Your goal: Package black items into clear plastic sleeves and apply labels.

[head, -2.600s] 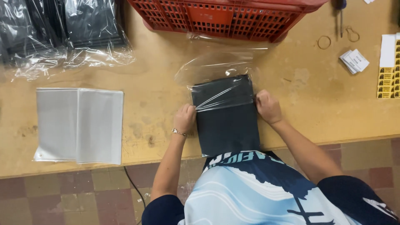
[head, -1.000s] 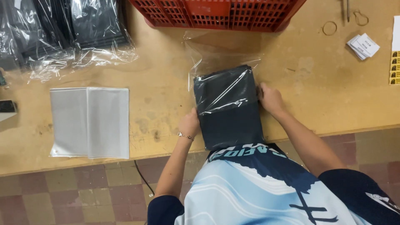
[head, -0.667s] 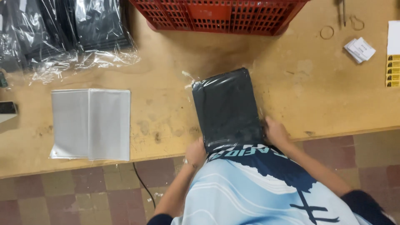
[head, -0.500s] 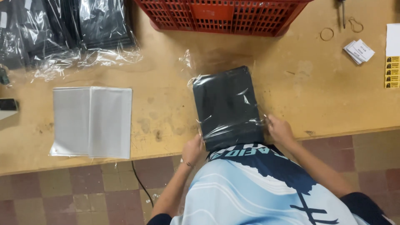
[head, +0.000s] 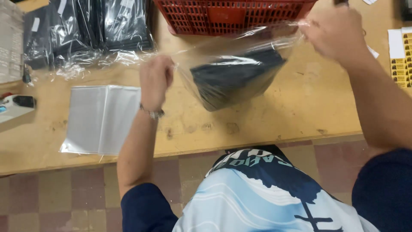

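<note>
While both hands are up off the wooden workbench (head: 300, 107), the head view is showing a clear plastic bag (head: 240, 51) being held stretched between them, hanging in the air above the bench top. Left hand (head: 156, 79) is pinching the bag's left upper edge, fingers closed on the film. Right hand (head: 337, 32) is gripping the right upper edge, closed on the film too, somewhat motion-blurred. A dark folded garment (head: 234, 77) is sitting inside the bag, sagging toward its lower end, tilted, not touching the bench as far as I can tell.

Red plastic basket (head: 231, 15) is sitting at the far edge of the bench, just behind the bag. A stack of empty clear bags (head: 101, 118) is lying flat on the bench to the left of the left forearm, near the front edge. Already bagged dark garments (head: 86, 30) are lying at the far left. A strip of yellow labels (head: 401, 64) is lying at the right edge, well apart from the bag.
</note>
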